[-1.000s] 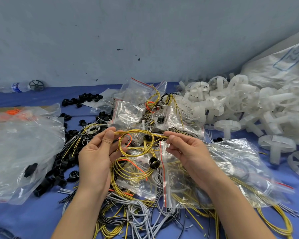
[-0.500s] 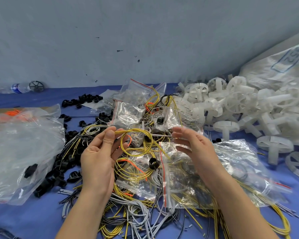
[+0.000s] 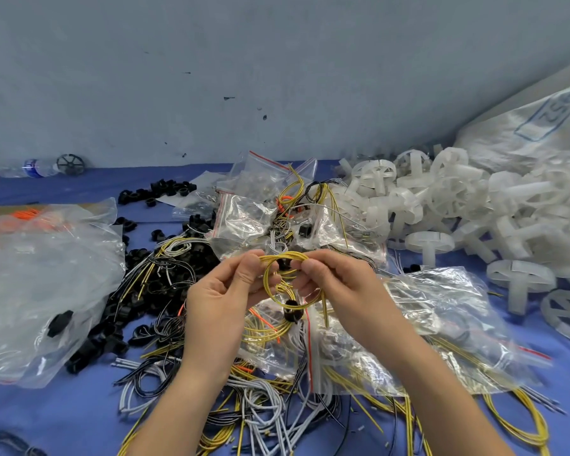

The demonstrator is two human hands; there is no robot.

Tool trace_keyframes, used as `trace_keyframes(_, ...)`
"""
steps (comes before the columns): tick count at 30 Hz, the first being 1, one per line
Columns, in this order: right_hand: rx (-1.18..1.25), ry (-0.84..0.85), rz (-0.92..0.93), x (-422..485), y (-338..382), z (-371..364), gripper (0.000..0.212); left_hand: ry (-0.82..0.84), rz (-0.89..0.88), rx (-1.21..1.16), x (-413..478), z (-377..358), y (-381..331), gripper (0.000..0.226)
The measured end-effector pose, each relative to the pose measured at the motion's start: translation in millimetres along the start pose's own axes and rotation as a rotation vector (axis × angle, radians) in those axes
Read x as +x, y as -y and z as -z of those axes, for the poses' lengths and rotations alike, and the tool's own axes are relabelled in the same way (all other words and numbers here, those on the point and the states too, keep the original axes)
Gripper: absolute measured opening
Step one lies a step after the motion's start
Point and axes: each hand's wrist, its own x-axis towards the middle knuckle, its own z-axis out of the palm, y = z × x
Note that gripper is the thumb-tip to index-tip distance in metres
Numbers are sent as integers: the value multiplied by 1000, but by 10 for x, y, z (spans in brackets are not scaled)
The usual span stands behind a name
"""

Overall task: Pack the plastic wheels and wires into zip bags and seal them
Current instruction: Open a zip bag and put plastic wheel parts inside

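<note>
A small coil of yellow wires (image 3: 278,258) hangs between both hands above the pile. My left hand (image 3: 224,292) pinches its top left with thumb and fingers. My right hand (image 3: 339,284) pinches its top right, close to the left hand. The coil's loose ends drop down past a black ring (image 3: 292,313). Under the hands lie clear zip bags (image 3: 441,327) with red seal strips, some holding wires. White plastic wheels (image 3: 448,205) are heaped at the right. Loose yellow, grey and black wires (image 3: 264,403) spread over the blue cloth in front.
A large crumpled clear bag (image 3: 40,278) fills the left side. Black plastic rings (image 3: 158,192) lie scattered at centre-left. A big white sack (image 3: 533,126) leans at the far right. A water bottle (image 3: 30,167) lies by the grey wall at the back left.
The right hand let go of the yellow wires, opened, then came left and pinched the coil again. The coil is now smaller and tighter, with both hands close together.
</note>
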Motion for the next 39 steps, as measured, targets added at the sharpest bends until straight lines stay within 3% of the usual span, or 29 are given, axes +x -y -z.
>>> trace_keyframes(4, 177, -31, -9, 9, 26, 2, 24, 103, 24, 95, -32, -35, 21, 29)
trace_keyframes(9, 584, -69, -88, 20, 39, -155, 26, 208, 107, 52, -84, -122, 57, 44)
trace_keyframes(12, 667, -140, -97, 7, 36, -303, 30, 149, 89, 42, -116, -160, 95, 38)
trace_keyframes(18, 576, -192, -84, -73, 60, -532, 35, -42, 60, 96, -207, -235, 233, 34)
trace_keyframes(22, 405, -172, -29, -72, 42, -571, 28, -191, 10, 202, -221, -229, 275, 34)
trace_keyframes(26, 137, -109, -57, -29, 16, -353, 31, -186, 22, 239, -148, -150, 257, 34)
trace_keyframes(30, -376, -242, -113, -39, -72, -93, 27, -181, 18, 225, -80, -80, 198, 35)
trace_keyframes(34, -732, -38, -258, -125, -114, -140, 54, -247, -69, 258, -62, -30, 147, 40)
trace_keyframes(36, -791, 8, -273, -150, -136, -178, 59, -265, -77, 264, -64, -26, 137, 42)
trace_keyframes(39, -755, -37, -294, -156, -160, -161, 46, -258, -80, 313, -62, -15, 154, 46)
